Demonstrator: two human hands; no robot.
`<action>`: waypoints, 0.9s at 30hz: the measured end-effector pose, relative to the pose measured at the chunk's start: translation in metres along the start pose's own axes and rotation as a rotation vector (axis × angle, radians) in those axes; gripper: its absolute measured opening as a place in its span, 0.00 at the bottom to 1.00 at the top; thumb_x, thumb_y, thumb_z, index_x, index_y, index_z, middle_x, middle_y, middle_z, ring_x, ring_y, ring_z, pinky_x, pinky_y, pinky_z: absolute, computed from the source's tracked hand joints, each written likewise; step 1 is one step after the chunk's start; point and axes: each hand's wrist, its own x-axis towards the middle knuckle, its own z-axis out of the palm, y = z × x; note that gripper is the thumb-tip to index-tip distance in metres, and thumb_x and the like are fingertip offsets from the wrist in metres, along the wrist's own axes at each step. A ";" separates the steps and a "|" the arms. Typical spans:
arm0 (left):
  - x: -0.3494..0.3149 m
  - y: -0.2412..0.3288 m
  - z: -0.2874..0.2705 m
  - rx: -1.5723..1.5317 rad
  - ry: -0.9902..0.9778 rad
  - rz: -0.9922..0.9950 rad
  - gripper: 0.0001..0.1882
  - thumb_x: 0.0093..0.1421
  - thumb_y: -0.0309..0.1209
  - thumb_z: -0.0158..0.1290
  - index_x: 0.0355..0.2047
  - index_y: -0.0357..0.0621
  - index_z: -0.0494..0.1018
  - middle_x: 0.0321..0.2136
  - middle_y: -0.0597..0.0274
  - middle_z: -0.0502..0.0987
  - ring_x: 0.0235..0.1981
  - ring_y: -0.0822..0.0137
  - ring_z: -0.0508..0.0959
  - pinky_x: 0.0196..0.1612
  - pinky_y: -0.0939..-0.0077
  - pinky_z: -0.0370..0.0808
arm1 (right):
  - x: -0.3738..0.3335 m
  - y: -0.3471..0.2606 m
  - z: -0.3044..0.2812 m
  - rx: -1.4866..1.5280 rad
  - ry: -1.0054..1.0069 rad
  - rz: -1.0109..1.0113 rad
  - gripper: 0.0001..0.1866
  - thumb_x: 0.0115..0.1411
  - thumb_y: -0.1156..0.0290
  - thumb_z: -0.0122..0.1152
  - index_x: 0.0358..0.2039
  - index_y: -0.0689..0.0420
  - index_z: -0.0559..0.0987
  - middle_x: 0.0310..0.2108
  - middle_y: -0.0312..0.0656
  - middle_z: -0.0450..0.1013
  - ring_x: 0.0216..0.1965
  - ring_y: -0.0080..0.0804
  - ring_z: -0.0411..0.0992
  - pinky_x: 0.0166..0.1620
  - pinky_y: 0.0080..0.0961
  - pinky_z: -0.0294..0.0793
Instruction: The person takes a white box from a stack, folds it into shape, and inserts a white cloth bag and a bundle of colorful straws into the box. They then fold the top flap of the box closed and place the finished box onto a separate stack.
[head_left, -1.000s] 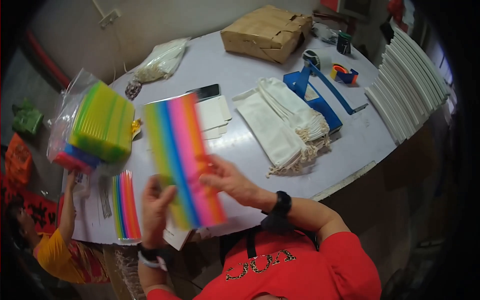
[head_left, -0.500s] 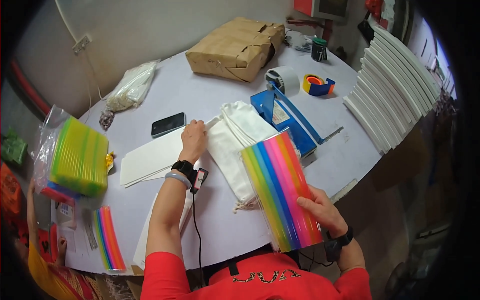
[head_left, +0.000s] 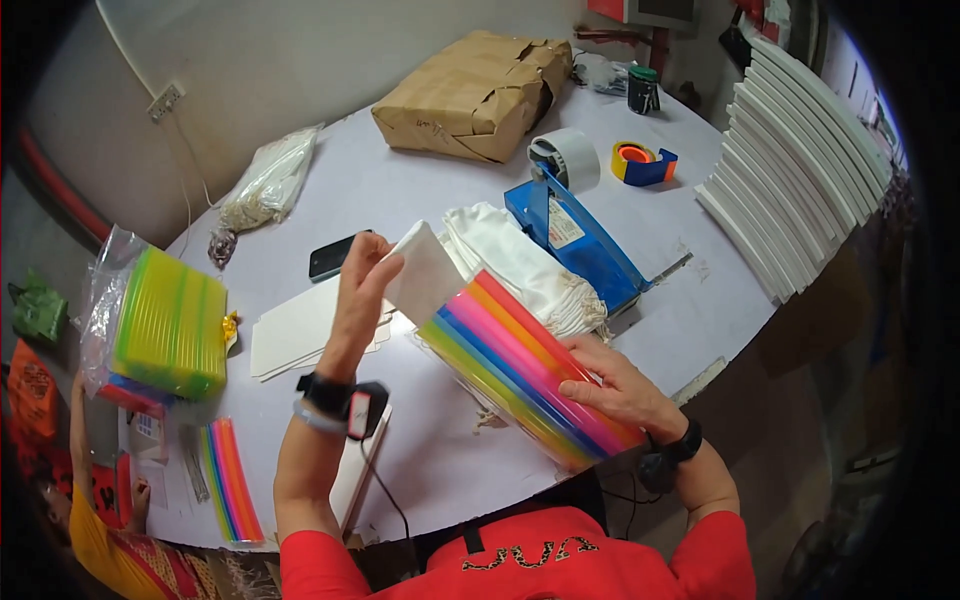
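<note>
My left hand [head_left: 362, 285] pinches the edge of a white cloth pouch [head_left: 430, 272] and holds it raised above the table. My right hand [head_left: 622, 388] is wrapped round the right end of a clear-covered flat pack of coloured plastic tubes [head_left: 520, 365], in yellow, green, blue, pink, orange and red. The pack is tilted, its far end beside the lifted pouch. More white drawstring pouches [head_left: 515, 255] lie in a pile just behind it, their cords bunched at the right.
White card strips [head_left: 300, 335] and a phone [head_left: 335, 257] lie left of centre. A blue sealing machine [head_left: 575, 245], tape rolls [head_left: 640, 163] and a brown paper parcel [head_left: 470, 95] stand further back. White stacked boards [head_left: 795, 170] are right; yellow-green tubes [head_left: 172, 320] and another person [head_left: 110, 540] are left.
My left hand has left the card strips and lifted the edge of a white pouch. The coloured tube pack has tilted leftward, toward the pouch.
</note>
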 end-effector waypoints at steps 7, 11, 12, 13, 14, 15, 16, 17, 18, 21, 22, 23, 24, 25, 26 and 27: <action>-0.060 0.105 -0.039 -0.692 -0.155 -0.167 0.08 0.60 0.29 0.48 0.35 0.47 0.60 0.30 0.68 0.64 0.34 0.76 0.67 0.41 0.80 0.66 | 0.023 -0.003 0.018 0.231 -0.051 -0.152 0.22 0.63 0.63 0.55 0.55 0.58 0.72 0.63 0.48 0.55 0.63 0.39 0.55 0.63 0.32 0.55; -0.081 0.106 -0.050 -0.803 -0.144 -0.222 0.10 0.58 0.32 0.48 0.35 0.47 0.58 0.29 0.65 0.66 0.34 0.72 0.71 0.41 0.76 0.69 | 0.024 0.004 0.029 0.263 -0.168 -0.186 0.22 0.63 0.63 0.54 0.55 0.59 0.72 0.64 0.47 0.53 0.64 0.39 0.54 0.63 0.33 0.55; -0.087 0.104 -0.053 -0.813 -0.164 -0.213 0.10 0.58 0.32 0.49 0.34 0.47 0.59 0.29 0.65 0.66 0.34 0.72 0.70 0.40 0.76 0.69 | 0.022 0.007 0.028 0.256 -0.186 -0.195 0.21 0.63 0.63 0.54 0.54 0.59 0.72 0.64 0.47 0.53 0.64 0.39 0.54 0.63 0.33 0.56; -0.093 0.109 -0.054 -0.780 -0.168 -0.173 0.09 0.58 0.31 0.49 0.32 0.46 0.59 0.28 0.65 0.66 0.33 0.72 0.70 0.39 0.76 0.68 | 0.022 0.006 0.033 0.269 -0.190 -0.204 0.21 0.63 0.62 0.54 0.53 0.60 0.73 0.63 0.46 0.54 0.63 0.38 0.55 0.62 0.33 0.57; -0.099 0.116 -0.055 -0.762 -0.189 -0.131 0.08 0.57 0.31 0.48 0.30 0.46 0.60 0.27 0.66 0.66 0.32 0.72 0.69 0.38 0.76 0.68 | 0.021 0.002 0.040 0.273 -0.179 -0.202 0.21 0.64 0.62 0.54 0.53 0.61 0.73 0.62 0.46 0.55 0.62 0.38 0.57 0.61 0.32 0.57; -0.107 0.115 -0.057 -0.667 -0.123 -0.095 0.10 0.58 0.32 0.49 0.27 0.46 0.60 0.26 0.67 0.65 0.31 0.73 0.68 0.36 0.76 0.67 | 0.022 0.001 0.047 0.326 -0.182 -0.197 0.20 0.64 0.62 0.54 0.51 0.61 0.74 0.61 0.45 0.56 0.60 0.37 0.58 0.61 0.31 0.58; -0.114 0.115 -0.061 -0.575 -0.059 -0.056 0.12 0.59 0.34 0.50 0.25 0.45 0.60 0.24 0.69 0.65 0.30 0.74 0.68 0.35 0.76 0.67 | 0.023 -0.003 0.053 0.380 -0.180 -0.196 0.20 0.64 0.61 0.54 0.50 0.62 0.74 0.60 0.45 0.57 0.59 0.37 0.60 0.60 0.30 0.59; -0.120 0.117 -0.066 -0.533 -0.025 -0.110 0.11 0.60 0.34 0.50 0.26 0.43 0.62 0.25 0.68 0.67 0.31 0.74 0.69 0.37 0.77 0.68 | 0.022 -0.006 0.055 0.389 -0.206 -0.199 0.20 0.63 0.61 0.54 0.50 0.62 0.74 0.59 0.45 0.57 0.58 0.37 0.61 0.59 0.29 0.60; -0.129 0.121 -0.075 -0.481 0.040 -0.163 0.11 0.61 0.34 0.50 0.27 0.41 0.65 0.26 0.68 0.69 0.33 0.75 0.70 0.38 0.78 0.68 | 0.026 -0.010 0.060 0.402 -0.262 -0.210 0.20 0.63 0.61 0.54 0.50 0.62 0.74 0.59 0.46 0.57 0.57 0.37 0.61 0.59 0.29 0.60; -0.128 0.118 -0.070 -0.350 -0.042 -0.233 0.09 0.63 0.33 0.50 0.33 0.39 0.68 0.29 0.66 0.72 0.36 0.74 0.72 0.40 0.78 0.70 | 0.027 -0.014 0.072 0.341 -0.299 -0.278 0.20 0.64 0.60 0.53 0.48 0.63 0.74 0.60 0.45 0.56 0.56 0.36 0.62 0.57 0.31 0.62; -0.128 0.119 -0.069 -0.260 -0.050 -0.271 0.09 0.63 0.32 0.50 0.36 0.38 0.70 0.30 0.65 0.73 0.38 0.73 0.73 0.42 0.78 0.71 | 0.024 -0.016 0.073 0.330 -0.267 -0.271 0.20 0.64 0.60 0.53 0.48 0.63 0.74 0.60 0.45 0.56 0.56 0.36 0.62 0.57 0.31 0.62; -0.129 0.120 -0.073 -0.267 -0.075 -0.264 0.09 0.63 0.32 0.50 0.36 0.38 0.70 0.30 0.65 0.73 0.38 0.73 0.73 0.42 0.78 0.71 | 0.021 -0.018 0.075 0.310 -0.262 -0.292 0.19 0.64 0.60 0.53 0.46 0.64 0.74 0.59 0.45 0.56 0.55 0.36 0.63 0.56 0.31 0.62; -0.126 0.120 -0.077 -0.240 -0.186 -0.296 0.09 0.63 0.31 0.50 0.39 0.37 0.70 0.32 0.64 0.74 0.38 0.73 0.73 0.42 0.78 0.71 | 0.020 -0.020 0.075 0.287 -0.260 -0.311 0.19 0.64 0.60 0.53 0.44 0.65 0.74 0.59 0.46 0.57 0.54 0.37 0.64 0.56 0.31 0.63; -0.124 0.121 -0.081 -0.208 -0.291 -0.329 0.10 0.63 0.30 0.49 0.42 0.36 0.70 0.35 0.63 0.75 0.39 0.72 0.74 0.43 0.77 0.72 | 0.018 -0.024 0.074 0.267 -0.264 -0.332 0.19 0.64 0.60 0.52 0.43 0.65 0.74 0.58 0.46 0.57 0.53 0.38 0.65 0.55 0.32 0.63; -0.123 0.121 -0.083 -0.173 -0.392 -0.364 0.12 0.63 0.29 0.49 0.45 0.36 0.70 0.37 0.61 0.75 0.40 0.71 0.74 0.43 0.77 0.72 | 0.015 -0.027 0.073 0.265 -0.252 -0.326 0.19 0.64 0.60 0.52 0.43 0.65 0.74 0.58 0.46 0.57 0.53 0.38 0.65 0.55 0.32 0.63; -0.127 0.120 -0.082 -0.174 -0.399 -0.365 0.12 0.63 0.29 0.49 0.45 0.36 0.70 0.37 0.61 0.75 0.40 0.71 0.74 0.43 0.77 0.72 | 0.013 -0.030 0.074 0.238 -0.244 -0.301 0.18 0.64 0.60 0.52 0.42 0.66 0.74 0.58 0.47 0.58 0.52 0.38 0.65 0.55 0.32 0.64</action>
